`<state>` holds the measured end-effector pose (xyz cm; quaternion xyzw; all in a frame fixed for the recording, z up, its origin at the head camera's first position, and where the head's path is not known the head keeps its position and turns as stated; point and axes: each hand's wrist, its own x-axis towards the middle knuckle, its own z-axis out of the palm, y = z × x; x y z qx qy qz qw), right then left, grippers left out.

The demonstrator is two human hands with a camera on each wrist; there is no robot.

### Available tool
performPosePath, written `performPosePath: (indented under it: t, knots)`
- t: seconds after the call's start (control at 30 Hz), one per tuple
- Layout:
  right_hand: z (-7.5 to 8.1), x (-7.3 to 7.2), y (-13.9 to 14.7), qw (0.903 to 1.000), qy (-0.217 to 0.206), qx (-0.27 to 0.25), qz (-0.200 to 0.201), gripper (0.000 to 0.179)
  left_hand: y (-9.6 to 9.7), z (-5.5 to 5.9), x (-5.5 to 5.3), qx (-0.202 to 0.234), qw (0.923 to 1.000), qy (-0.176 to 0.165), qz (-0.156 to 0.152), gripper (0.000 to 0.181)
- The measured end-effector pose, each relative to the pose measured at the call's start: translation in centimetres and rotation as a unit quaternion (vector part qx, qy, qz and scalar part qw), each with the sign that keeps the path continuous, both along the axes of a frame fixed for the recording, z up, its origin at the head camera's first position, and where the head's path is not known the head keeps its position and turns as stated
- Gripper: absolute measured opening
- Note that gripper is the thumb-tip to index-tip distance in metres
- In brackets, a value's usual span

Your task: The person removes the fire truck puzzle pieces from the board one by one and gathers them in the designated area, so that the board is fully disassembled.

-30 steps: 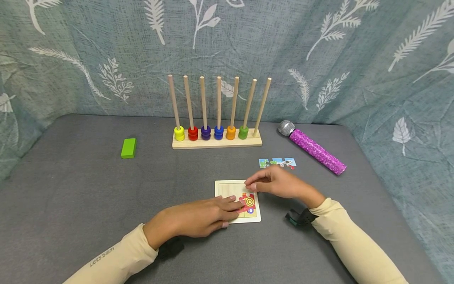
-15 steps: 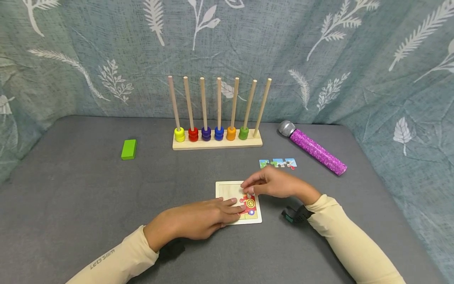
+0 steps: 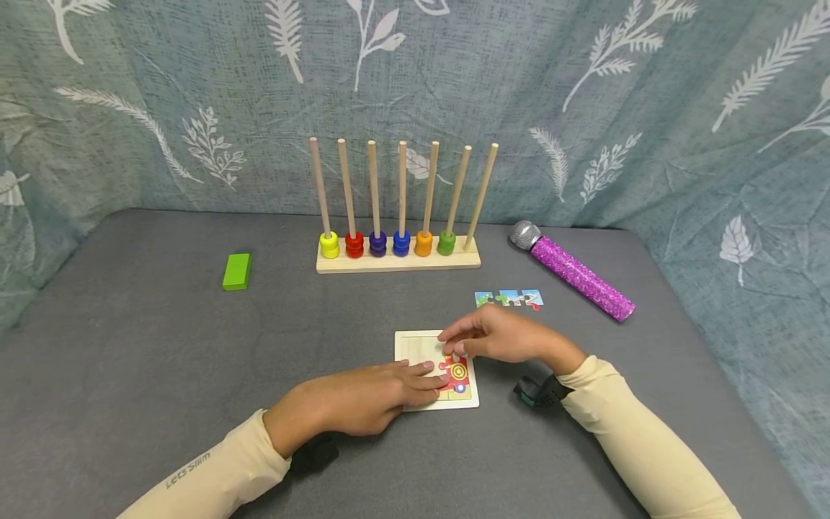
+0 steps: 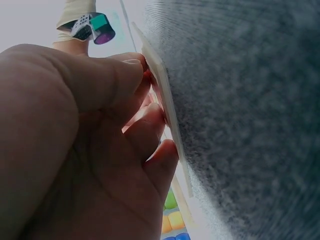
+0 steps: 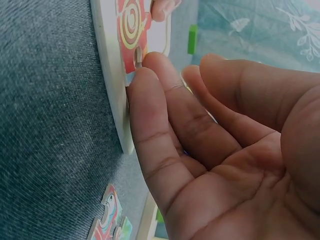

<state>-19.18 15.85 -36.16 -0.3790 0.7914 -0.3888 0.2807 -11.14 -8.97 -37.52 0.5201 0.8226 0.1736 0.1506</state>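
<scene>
A small square puzzle board with a pale wooden rim lies on the table. Red puzzle pieces with a yellow ring pattern sit in its right part. My left hand rests over the board's left side, fingers spread onto the pieces; in the left wrist view the fingertips touch the board's edge. My right hand is over the upper right corner. In the right wrist view its fingers press beside the red piece, on a bluish patch mostly covered by fingertips; the thumb stands apart from the board.
Several loose blue-and-green puzzle pieces lie behind the right hand. Farther back stands a wooden peg rack with coloured beads. A purple glitter microphone lies at the right, a green block at the left. A patterned curtain hangs behind.
My right hand has moved slightly left and down over the board's upper right corner, then stayed nearly still. The left hand has kept its place on the board.
</scene>
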Motion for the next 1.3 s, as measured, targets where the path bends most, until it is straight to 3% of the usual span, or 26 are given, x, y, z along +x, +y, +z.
performPosePath:
  t: [0.27, 0.6, 0.83, 1.3]
  knots:
    - [-0.2, 0.1, 0.1, 0.9996, 0.023, -0.005, 0.014, 0.023, -0.2, -0.2, -0.2, 0.012, 0.9996, -0.026, 0.001, 0.050]
    - [-0.5, -0.1, 0.2, 0.9987, -0.014, -0.032, 0.037, 0.024, -0.3, -0.4, -0.3, 0.021, 0.9996, -0.020, -0.007, 0.046]
    - [-0.7, 0.0, 0.4, 0.9988, 0.007, -0.008, 0.048, 0.020, -0.3, -0.5, -0.3, 0.026, 0.9996, -0.013, -0.004, 0.045]
    - [-0.2, -0.2, 1.9, 0.9998, 0.013, -0.014, -0.006, 0.021, -0.2, -0.6, -0.3, 0.023, 0.9996, -0.015, -0.007, 0.047]
